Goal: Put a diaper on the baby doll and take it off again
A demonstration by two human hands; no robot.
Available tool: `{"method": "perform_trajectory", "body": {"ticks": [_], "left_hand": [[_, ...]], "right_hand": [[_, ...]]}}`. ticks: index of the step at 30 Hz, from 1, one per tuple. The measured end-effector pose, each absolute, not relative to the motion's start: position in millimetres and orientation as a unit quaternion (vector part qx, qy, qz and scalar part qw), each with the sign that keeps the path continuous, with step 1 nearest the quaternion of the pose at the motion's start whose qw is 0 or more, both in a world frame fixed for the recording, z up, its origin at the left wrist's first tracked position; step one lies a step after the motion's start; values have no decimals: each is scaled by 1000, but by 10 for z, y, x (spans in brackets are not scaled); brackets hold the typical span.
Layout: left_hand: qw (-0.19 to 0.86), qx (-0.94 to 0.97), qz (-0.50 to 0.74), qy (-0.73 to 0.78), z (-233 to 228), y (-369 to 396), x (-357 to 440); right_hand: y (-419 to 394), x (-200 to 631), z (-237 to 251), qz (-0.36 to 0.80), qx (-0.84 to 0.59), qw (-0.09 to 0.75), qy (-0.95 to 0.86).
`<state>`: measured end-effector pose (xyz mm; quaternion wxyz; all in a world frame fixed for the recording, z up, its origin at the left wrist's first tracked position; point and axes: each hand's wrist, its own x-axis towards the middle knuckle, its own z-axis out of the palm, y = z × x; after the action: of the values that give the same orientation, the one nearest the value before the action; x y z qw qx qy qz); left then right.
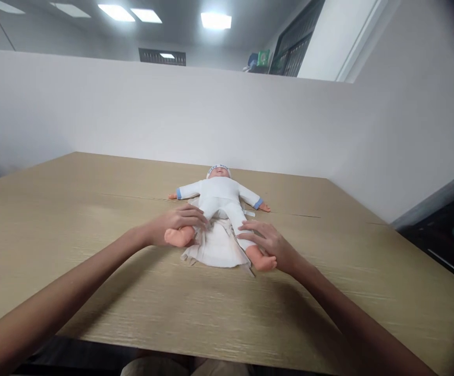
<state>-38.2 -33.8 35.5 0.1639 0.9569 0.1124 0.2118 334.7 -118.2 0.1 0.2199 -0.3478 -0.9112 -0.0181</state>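
A baby doll (221,190) in a white suit with blue cuffs and a printed white headband lies on its back on the table, arms spread and feet towards me. Its legs are apart. Beneath its hips and between its legs is a spread-out white diaper (223,248), with a side tab showing by the doll's hip. My left hand (174,222) is curled over the doll's leg at the left, just above the bare foot. At the other leg, my right hand (270,241) has its fingers laid across the white trouser leg; its thumb is hidden.
The wooden table (105,209) has a thin seam running across it behind the doll. A white partition wall (152,109) closes off the far side, and another wall (399,120) stands at the right. A dark object (446,230) sits beyond the table's right edge.
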Motion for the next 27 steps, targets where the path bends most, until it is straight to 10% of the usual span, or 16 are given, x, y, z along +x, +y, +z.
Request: {"method": "perform_trajectory", "body": {"ticks": [27], "left_hand": [[97, 943, 155, 278, -151, -712, -159]], "right_hand": [[-1481, 2945, -111, -74, -448, 143, -880]]}}
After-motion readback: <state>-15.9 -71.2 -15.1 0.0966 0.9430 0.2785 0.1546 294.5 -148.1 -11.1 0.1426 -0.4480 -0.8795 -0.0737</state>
